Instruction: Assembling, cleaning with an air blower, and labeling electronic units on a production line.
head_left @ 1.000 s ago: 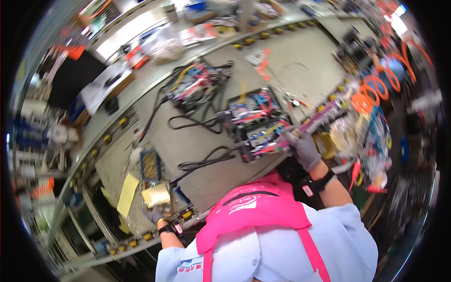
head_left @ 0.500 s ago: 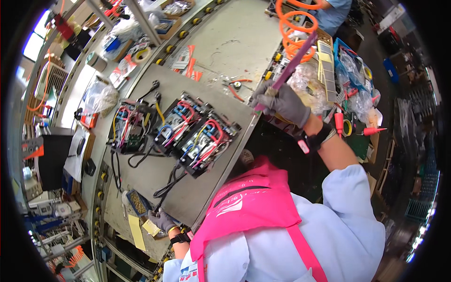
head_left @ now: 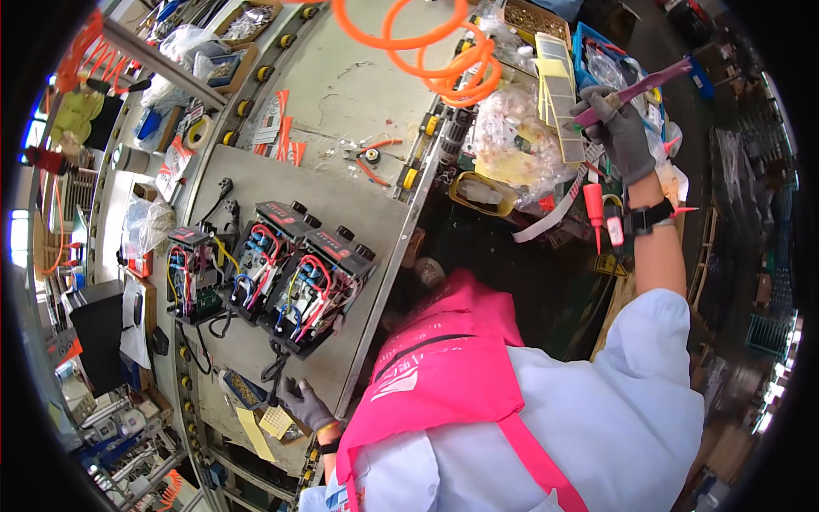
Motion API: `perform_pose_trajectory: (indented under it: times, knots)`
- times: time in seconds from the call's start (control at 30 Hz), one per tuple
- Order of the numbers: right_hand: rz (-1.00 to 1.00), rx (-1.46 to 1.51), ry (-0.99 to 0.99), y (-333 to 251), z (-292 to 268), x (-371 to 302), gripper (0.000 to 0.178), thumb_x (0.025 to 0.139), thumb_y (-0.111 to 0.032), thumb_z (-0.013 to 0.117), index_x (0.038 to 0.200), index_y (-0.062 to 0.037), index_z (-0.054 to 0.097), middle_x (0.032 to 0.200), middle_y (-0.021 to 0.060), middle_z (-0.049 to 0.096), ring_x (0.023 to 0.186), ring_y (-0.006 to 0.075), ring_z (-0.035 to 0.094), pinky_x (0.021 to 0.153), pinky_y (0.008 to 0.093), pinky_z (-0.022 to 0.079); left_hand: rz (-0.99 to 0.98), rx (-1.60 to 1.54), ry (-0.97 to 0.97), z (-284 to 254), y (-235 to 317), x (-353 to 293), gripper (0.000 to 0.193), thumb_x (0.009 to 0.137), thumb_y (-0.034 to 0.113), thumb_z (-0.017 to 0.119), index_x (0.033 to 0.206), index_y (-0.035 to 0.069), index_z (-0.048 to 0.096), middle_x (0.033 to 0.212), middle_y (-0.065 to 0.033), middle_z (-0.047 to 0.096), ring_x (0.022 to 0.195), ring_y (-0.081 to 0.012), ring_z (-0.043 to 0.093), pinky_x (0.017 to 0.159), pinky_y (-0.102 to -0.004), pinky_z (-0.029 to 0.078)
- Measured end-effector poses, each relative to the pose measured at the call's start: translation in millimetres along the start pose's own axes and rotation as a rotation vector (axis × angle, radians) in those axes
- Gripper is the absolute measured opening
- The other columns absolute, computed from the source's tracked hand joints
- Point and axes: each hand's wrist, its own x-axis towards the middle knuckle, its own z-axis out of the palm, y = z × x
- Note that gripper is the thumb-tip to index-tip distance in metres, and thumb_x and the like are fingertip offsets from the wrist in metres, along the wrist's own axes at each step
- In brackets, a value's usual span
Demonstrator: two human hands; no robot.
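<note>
Grey gloves on both hands, head view. Right hand (head_left: pixel 621 136) closed around a long purple stick-like tool (head_left: pixel 657 81), held raised at the right side, slanting, far end pointing up and outward. Tool is well apart from the wired units, above the cluttered supplies: cream label sheets (head_left: pixel 553 72) just beside the hand, clear plastic bag (head_left: pixel 516 128) left of them, blue crate (head_left: pixel 587 43) behind. Red pointed-tip bottle (head_left: pixel 595 205) and yellow tray (head_left: pixel 461 205) nearer the person.

Left hand (head_left: pixel 303 403) low, by the near edge of the grey plate (head_left: pixel 333 192), fingers loosely parted, nothing seen between them; can't tell if they touch the plate or the black cable (head_left: pixel 273 367) next to them. Blue parts tray (head_left: pixel 227 382) and yellow paper strip (head_left: pixel 254 435) near it.

Three open black electronic units stand in a row on the plate: left (head_left: pixel 194 277), middle (head_left: pixel 260 260), right (head_left: pixel 316 294), with red, blue and yellow wires exposed. Beyond the plate, orange-handled pliers (head_left: pixel 372 173) lie on the bench; orange coiled hose (head_left: pixel 465 98) loops above.
</note>
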Motion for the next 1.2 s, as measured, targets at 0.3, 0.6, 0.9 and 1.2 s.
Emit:
perform_pose_trajectory:
  times: [0.3,0.6,0.9,1.2]
  knots:
    - [0.681,-0.593,0.321,171,-129,23,0.028,0.086,-0.032,0.066,0.097,-0.0073,0.06,0.073,0.0081,0.062,0.055,0.0182,0.06,0.046,0.0294,0.044,-0.08,-0.001,-0.211,7,-7,-69,0.046,0.092,0.011,0.059,0.135,0.005,0.042,0.127,-0.0118,0.053,0.113,-0.0193,0.052,0.096,-0.0302,0.042]
    - [0.599,-0.877,-2.066,127,-5,-173,0.047,0.082,-0.047,0.057,0.102,-0.0072,0.07,0.1,0.0159,0.068,0.092,0.0302,0.063,0.081,0.04,0.049,-0.08,0.19,-0.361,28,16,-91,0.044,0.092,0.016,0.06,0.131,0.001,0.046,0.11,-0.0124,0.061,0.099,-0.0172,0.058,0.089,-0.029,0.046]
    - [0.866,-0.889,-2.261,138,-53,-251,0.053,0.084,-0.044,0.055,0.124,-0.0096,0.059,0.121,0.0135,0.061,0.104,0.0306,0.06,0.087,0.0432,0.047,-0.108,0.034,-0.253,47,31,-106,0.033,0.089,0.009,0.06,0.12,0.0,0.054,0.113,-0.0127,0.062,0.104,-0.0199,0.059,0.092,-0.0319,0.047]
    - [0.756,-1.305,-2.147,137,-57,-234,0.048,0.083,-0.042,0.053,0.122,-0.0155,0.062,0.126,0.0125,0.059,0.113,0.0329,0.058,0.092,0.0453,0.045,-0.27,-0.072,-0.173,44,20,-123,0.034,0.087,0.005,0.061,0.12,-0.002,0.054,0.111,-0.0134,0.062,0.104,-0.0198,0.059,0.094,-0.0322,0.047]
